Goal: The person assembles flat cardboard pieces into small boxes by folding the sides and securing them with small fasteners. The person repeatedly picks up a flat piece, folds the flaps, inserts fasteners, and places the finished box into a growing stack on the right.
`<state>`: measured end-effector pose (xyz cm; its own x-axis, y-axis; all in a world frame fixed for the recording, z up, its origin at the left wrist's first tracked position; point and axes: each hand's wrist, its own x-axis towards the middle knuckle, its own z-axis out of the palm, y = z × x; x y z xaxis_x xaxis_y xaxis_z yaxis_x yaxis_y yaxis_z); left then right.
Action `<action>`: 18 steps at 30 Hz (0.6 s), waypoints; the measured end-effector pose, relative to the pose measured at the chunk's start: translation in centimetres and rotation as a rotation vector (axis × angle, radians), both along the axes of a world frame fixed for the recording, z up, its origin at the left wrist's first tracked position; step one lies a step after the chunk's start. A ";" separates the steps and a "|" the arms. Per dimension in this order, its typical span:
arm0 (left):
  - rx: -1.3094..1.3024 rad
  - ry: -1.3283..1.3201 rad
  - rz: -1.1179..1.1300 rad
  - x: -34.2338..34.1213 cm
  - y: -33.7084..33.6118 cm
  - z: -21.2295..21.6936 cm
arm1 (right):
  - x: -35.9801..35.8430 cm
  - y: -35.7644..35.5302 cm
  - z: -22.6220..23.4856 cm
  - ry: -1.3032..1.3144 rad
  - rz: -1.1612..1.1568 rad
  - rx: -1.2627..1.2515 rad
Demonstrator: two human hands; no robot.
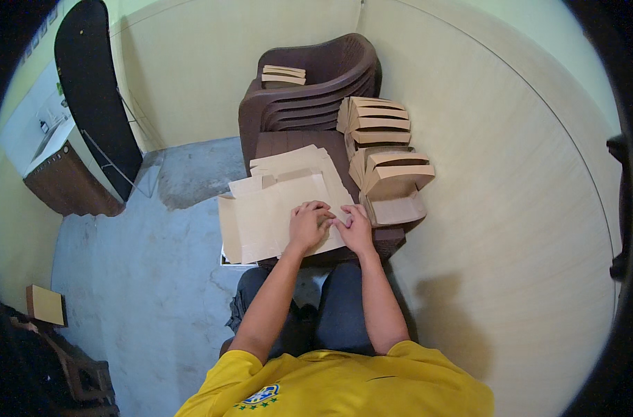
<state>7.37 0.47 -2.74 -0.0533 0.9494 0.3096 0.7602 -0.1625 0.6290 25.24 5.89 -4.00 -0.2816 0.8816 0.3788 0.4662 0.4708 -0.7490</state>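
At the far left, the dark curved rim of the view cuts off a black oval board [97, 90] leaning against the pale wall, with a brown cabinet [66, 184] under it whose top is too small and bent to read. Lower left, a small tan cardboard piece [45, 304] lies near a dark shape that is mostly lost in shadow.

On the seat of the stacked dark brown plastic chairs [316, 90] lies a pile of flat beige paper sheets [261, 222], its left edge overhanging the seat; how many sheets there are cannot be counted. The left hand [308, 226] rests on the top sheet with fingers curled down onto the paper, and the right hand [354, 228] lies just beside it, fingertips touching the left hand's. Both press or pinch at the sheet's near right corner, but the fingers hide the exact grip, so whether paper is held between them cannot be told.

To the right, folded tan paper bags [386, 149] stand stacked along the chair's right edge, against the pale wall. A few more folded pieces [284, 75] sit on the chair back. A black object [618, 149] is cut off at the right rim.
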 end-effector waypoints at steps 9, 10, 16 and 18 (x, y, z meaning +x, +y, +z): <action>0.033 0.002 -0.030 -0.3 0.3 -0.5 | -0.3 0.1 0.3 0.020 -0.028 -0.094; 0.026 0.001 -0.035 -0.3 0.2 -0.5 | -0.3 0.1 0.0 0.006 -0.021 -0.050; 0.248 0.111 -0.045 -1.5 -1.5 0.8 | -0.2 0.8 -1.1 -0.052 -0.026 0.115; 0.201 0.206 -0.046 -2.3 -3.0 1.3 | 0.0 0.9 -1.1 0.008 -0.008 0.063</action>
<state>5.05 -2.58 -1.40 0.0717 0.8678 0.4918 0.8578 -0.3052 0.4136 25.23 6.78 -5.12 -0.2717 0.8581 0.4356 0.4643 0.5134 -0.7217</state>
